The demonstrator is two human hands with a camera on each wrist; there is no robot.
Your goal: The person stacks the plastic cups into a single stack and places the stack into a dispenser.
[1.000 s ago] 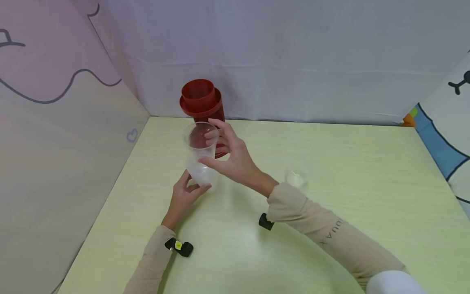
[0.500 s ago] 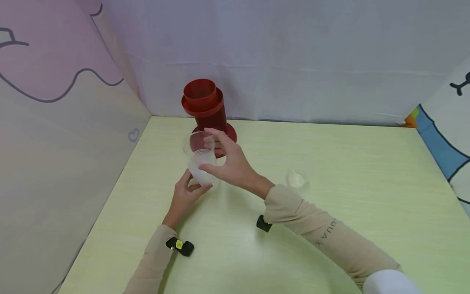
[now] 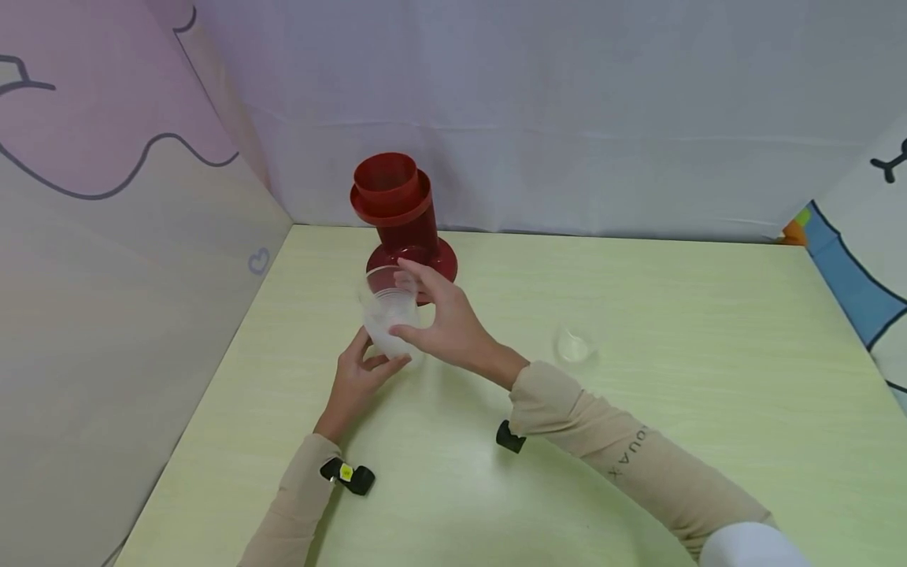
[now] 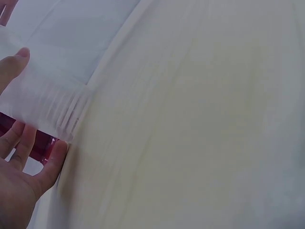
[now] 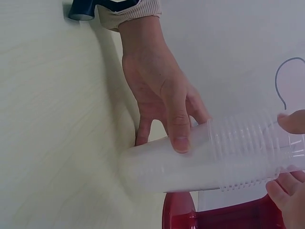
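A slanted stack of nested clear plastic cups (image 3: 383, 319) is held between both hands, its rims upward. My left hand (image 3: 354, 382) grips the lower end with thumb and fingers. Higher up, my right hand (image 3: 453, 323) curls thumb and fingers round the topmost plastic cup, which sits inside the stack. In the right wrist view, ridged rims show on the cup stack (image 5: 167, 169), with the left hand (image 5: 159, 86) round its lower part. Just behind the stack stands a red plastic cylinder (image 3: 407, 228) with a flanged top and round base, partly hidden.
Another clear plastic cup (image 3: 574, 344) stands on the pale yellow-green table (image 3: 680, 331), right of the right hand. A grey-white cloth wall (image 3: 567, 126) rises behind the table, and a patterned cloth (image 3: 142, 299) borders its left side.
The right hand has moved down toward the left hand, sliding its plastic cup deeper into the stack. More of the red base shows now. The left hand has stayed almost still.
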